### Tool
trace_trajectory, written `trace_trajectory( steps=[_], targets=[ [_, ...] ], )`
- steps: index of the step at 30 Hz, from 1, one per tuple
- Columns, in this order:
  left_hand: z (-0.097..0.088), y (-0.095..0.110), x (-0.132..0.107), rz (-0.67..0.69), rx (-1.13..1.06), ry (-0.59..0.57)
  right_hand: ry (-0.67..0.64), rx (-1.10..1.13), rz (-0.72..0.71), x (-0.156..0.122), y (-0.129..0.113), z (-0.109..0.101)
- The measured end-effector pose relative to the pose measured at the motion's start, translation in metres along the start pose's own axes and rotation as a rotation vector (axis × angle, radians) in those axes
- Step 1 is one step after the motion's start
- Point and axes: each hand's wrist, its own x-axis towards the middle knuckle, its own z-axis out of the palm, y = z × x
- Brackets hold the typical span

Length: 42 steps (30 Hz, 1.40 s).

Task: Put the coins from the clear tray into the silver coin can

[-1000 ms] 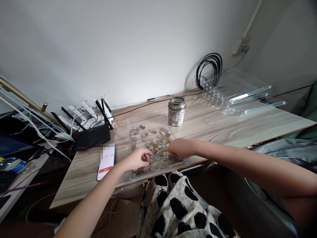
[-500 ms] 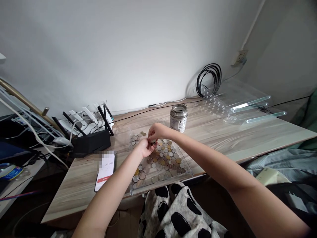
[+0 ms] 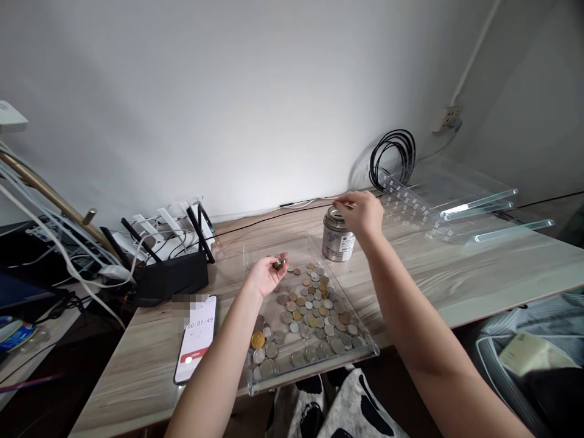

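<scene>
My left hand (image 3: 267, 274) is cupped palm up over the clear acrylic tray (image 3: 314, 368), its fingers curled around a few coins (image 3: 280, 263). Over at the tin can (image 3: 338, 243), my right hand (image 3: 365, 213) is just above the lid, thumb and fingers pinched together on what looks like a coin, mostly hidden by the fingers. The can stands upright beyond the tray's right side, silver with a printed label. Many silver, brass and copper coloured coins (image 3: 314, 304) lie spread in the tray.
A phone (image 3: 198, 337) with a running timer lies left of the tray. Behind it are a black router (image 3: 171, 277) and white antennas. Stacked clear acrylic trays (image 3: 483, 213) and a coiled black cable (image 3: 393, 155) occupy the right rear of the wooden desk (image 3: 424, 274).
My right hand has left my left hand and moved right and up to the can's lid. The left hand stays over the tray with coins. The view has shifted slightly.
</scene>
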Motion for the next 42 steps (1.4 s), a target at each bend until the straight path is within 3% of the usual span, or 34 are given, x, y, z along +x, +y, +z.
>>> trace_trajectory(
  steps=[3,6,8,12,14,18,20,24,26,27,31,33,37,39,42],
  targets=[
    [-0.002,-0.007,-0.003,0.004,0.064,-0.037,-0.158,-0.050,0.113,0.017,0.028,0.004],
    [-0.004,-0.011,-0.003,0.015,0.130,-0.084,-0.249,-0.064,0.139,0.023,0.038,0.009],
    [-0.006,-0.012,-0.002,0.014,0.179,-0.093,-0.207,-0.096,0.102,0.020,0.034,0.009],
    [-0.009,-0.012,0.001,0.054,0.271,-0.076,0.018,-0.031,-0.061,-0.007,0.004,0.009],
    [-0.009,-0.013,0.001,0.080,0.331,-0.073,-0.136,0.111,-0.161,-0.027,-0.016,0.017],
    [-0.008,-0.015,0.000,0.098,0.426,-0.109,-0.755,0.335,-0.275,-0.060,-0.043,0.043],
    [-0.008,-0.016,-0.001,0.078,0.405,-0.110,-0.880,0.392,-0.254,-0.068,-0.048,0.054],
    [-0.007,-0.016,0.000,-0.058,0.302,-0.132,-0.959,0.449,-0.204,-0.067,-0.047,0.055],
    [-0.006,-0.014,0.000,-0.118,0.255,-0.145,-0.861,0.392,-0.209,-0.060,-0.043,0.046],
    [-0.006,-0.013,0.000,-0.128,0.230,-0.136,-0.743,0.340,-0.210,-0.055,-0.039,0.039],
    [-0.007,-0.009,0.000,-0.031,0.094,0.003,-0.061,0.033,-0.115,-0.029,-0.006,0.009],
    [-0.008,-0.009,0.000,0.058,0.025,0.061,0.104,-0.044,-0.036,-0.016,0.016,-0.001],
    [-0.010,-0.010,0.000,0.131,0.054,0.075,0.015,0.058,0.121,-0.003,0.041,-0.003],
    [-0.010,-0.011,-0.001,0.120,0.128,0.047,-0.045,0.105,0.147,-0.002,0.042,-0.001],
    [-0.010,-0.013,-0.002,0.099,0.223,-0.028,-0.021,0.067,0.123,-0.002,0.037,0.004]
  ],
)
